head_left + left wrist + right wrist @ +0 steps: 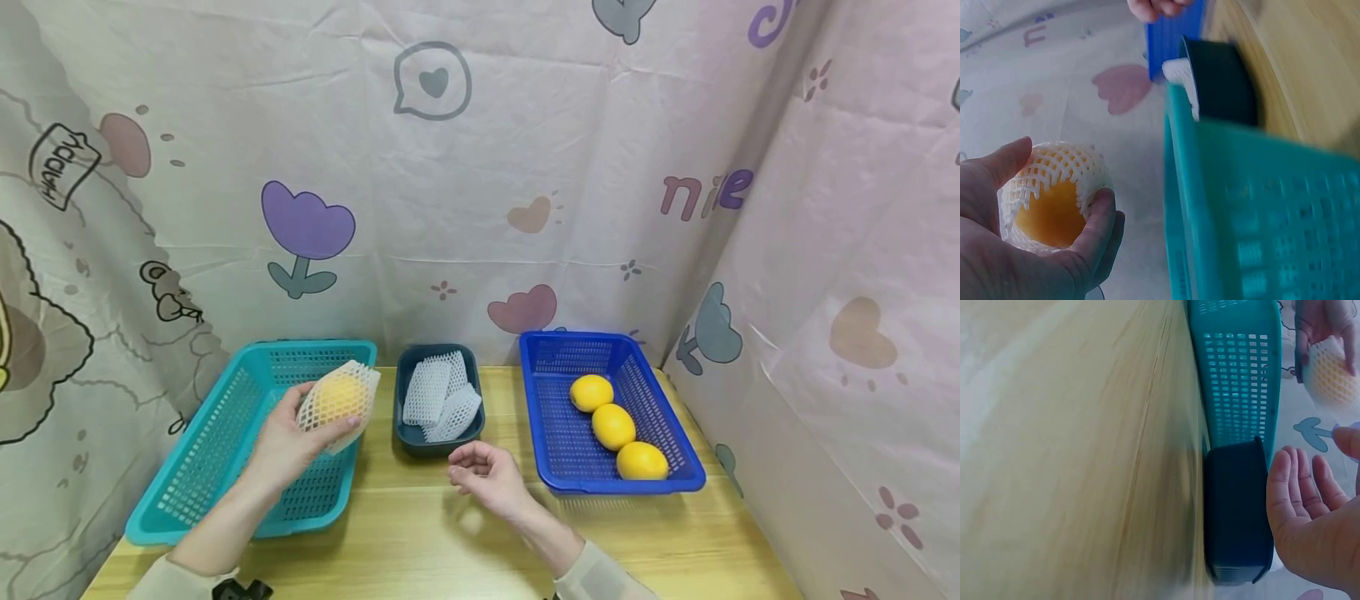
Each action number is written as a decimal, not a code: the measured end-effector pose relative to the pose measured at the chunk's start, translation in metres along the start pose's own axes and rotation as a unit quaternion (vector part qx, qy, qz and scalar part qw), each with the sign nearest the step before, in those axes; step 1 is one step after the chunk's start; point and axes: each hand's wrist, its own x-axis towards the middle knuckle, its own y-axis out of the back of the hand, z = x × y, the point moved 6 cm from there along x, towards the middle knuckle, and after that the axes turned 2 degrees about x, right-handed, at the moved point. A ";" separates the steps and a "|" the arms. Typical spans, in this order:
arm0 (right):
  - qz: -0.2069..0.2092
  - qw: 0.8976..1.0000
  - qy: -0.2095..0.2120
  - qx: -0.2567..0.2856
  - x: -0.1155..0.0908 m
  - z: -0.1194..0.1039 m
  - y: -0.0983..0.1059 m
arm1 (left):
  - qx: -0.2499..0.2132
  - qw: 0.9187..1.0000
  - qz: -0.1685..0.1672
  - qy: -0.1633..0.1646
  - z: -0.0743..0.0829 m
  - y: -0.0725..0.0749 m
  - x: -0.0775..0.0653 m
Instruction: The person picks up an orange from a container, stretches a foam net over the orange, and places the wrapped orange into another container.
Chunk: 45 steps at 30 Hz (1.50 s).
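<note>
My left hand (288,437) grips a yellow lemon (339,398) wrapped in a white foam net sleeve (367,392), held above the teal basket (247,467). In the left wrist view, thumb and fingers curl round the net, and the bare end of the lemon (1054,215) shows through its opening. My right hand (491,479) hovers with loosely bent fingers and nothing in them, just in front of the small dark bin (438,448). Inside that bin lie several empty foam net sleeves (431,387).
At the right stands a blue basket (551,417) holding three lemons (613,427) in a row. All the containers sit on a wooden table (420,542). A printed curtain (465,167) hangs behind and along both sides.
</note>
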 end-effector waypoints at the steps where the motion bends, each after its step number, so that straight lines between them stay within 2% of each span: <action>1: 0.001 1.000 0.002 -0.010 0.000 -0.001 0.000 | 0.005 1.000 -0.002 0.001 -0.002 0.004 0.002; 6: -0.002 0.998 0.014 -0.059 0.002 -0.005 -0.006 | 0.038 0.999 -0.008 0.011 -0.013 0.020 0.009; 10: -0.016 0.996 0.034 -0.077 0.005 -0.010 -0.015 | 0.063 0.998 -0.008 0.018 -0.020 0.028 0.016; 21: -0.045 0.992 0.061 -0.105 0.011 -0.021 -0.042 | 0.108 0.994 0.001 0.022 -0.034 0.038 0.035; 26: -0.064 0.985 0.087 -0.135 0.013 -0.026 -0.056 | 0.109 0.994 -0.005 0.026 -0.040 0.041 0.045; 29: -0.077 0.977 0.115 -0.161 0.013 -0.029 -0.064 | 0.108 0.994 -0.009 0.031 -0.043 0.043 0.050; 31: -0.086 0.969 0.137 -0.185 0.013 -0.031 -0.069 | 0.109 0.993 -0.011 0.036 -0.046 0.044 0.053; 33: -0.094 0.956 0.167 -0.222 0.012 -0.034 -0.074 | 0.113 0.993 -0.011 0.041 -0.048 0.045 0.055; 36: -0.101 0.928 0.219 -0.283 0.010 -0.039 -0.081 | 0.121 0.991 -0.013 0.049 -0.052 0.046 0.060; 38: -0.102 0.905 0.256 -0.324 0.008 -0.042 -0.086 | 0.128 0.990 -0.016 0.054 -0.054 0.046 0.064; 41: -0.106 0.876 0.294 -0.367 0.007 -0.045 -0.093 | 0.140 0.988 -0.022 0.062 -0.057 0.046 0.068; 45: -0.112 0.853 0.318 -0.398 0.007 -0.046 -0.101 | 0.147 0.986 -0.031 0.068 -0.059 0.047 0.069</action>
